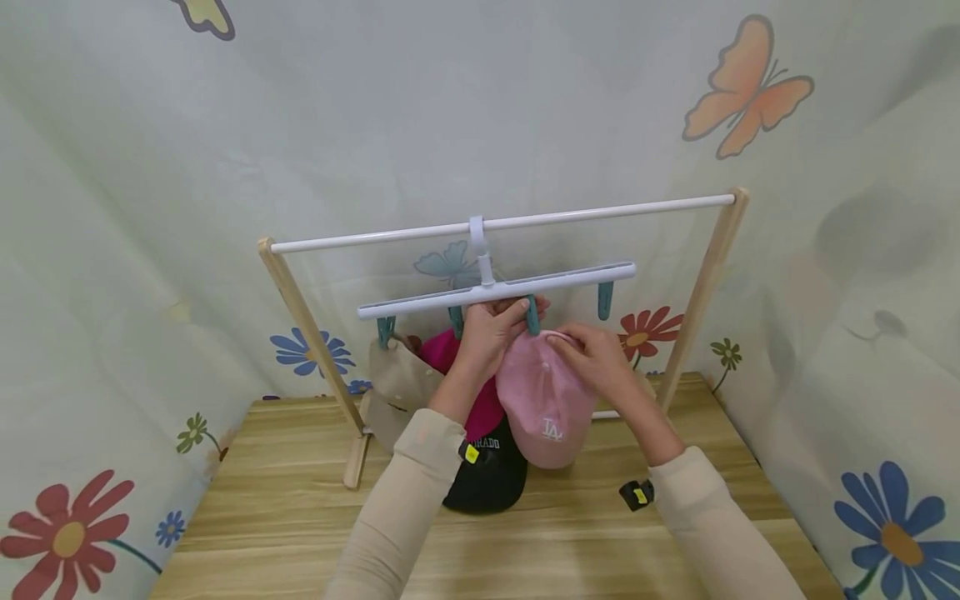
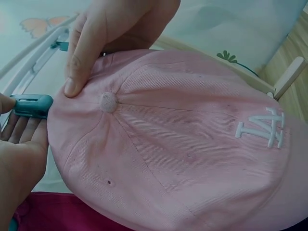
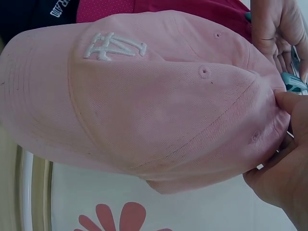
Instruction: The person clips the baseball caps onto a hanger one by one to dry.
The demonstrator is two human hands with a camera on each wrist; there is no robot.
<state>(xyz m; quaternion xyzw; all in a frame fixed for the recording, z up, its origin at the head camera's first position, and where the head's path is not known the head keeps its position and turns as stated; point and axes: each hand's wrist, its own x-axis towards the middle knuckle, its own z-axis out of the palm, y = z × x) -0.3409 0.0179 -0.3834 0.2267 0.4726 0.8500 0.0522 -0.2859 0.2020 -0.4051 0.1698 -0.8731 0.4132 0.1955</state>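
Observation:
A pink baseball cap point(image 1: 542, 404) with a white LA logo hangs brim down beneath the white hanger bar point(image 1: 498, 290). My right hand point(image 1: 600, 357) pinches its crown edge, the thumb near the top button in the left wrist view. My left hand point(image 1: 487, 337) pinches a teal clip point(image 1: 533, 317) between thumb and fingers. In the left wrist view, that clip point(image 2: 32, 106) meets the cap's edge; whether its jaws grip the fabric I cannot tell. Left of it hang a beige cap point(image 1: 401, 375), a magenta cap point(image 1: 442, 350) and a black cap point(image 1: 491, 479), partly behind my left arm.
The hanger hooks onto a white rod point(image 1: 600, 215) between wooden posts, the right post point(image 1: 701, 300) among them. Another teal clip point(image 1: 604, 300) dangles at the bar's right end. Below lies a wood-grain table point(image 1: 585, 550); a flower-and-butterfly curtain point(image 1: 375, 108) stands behind.

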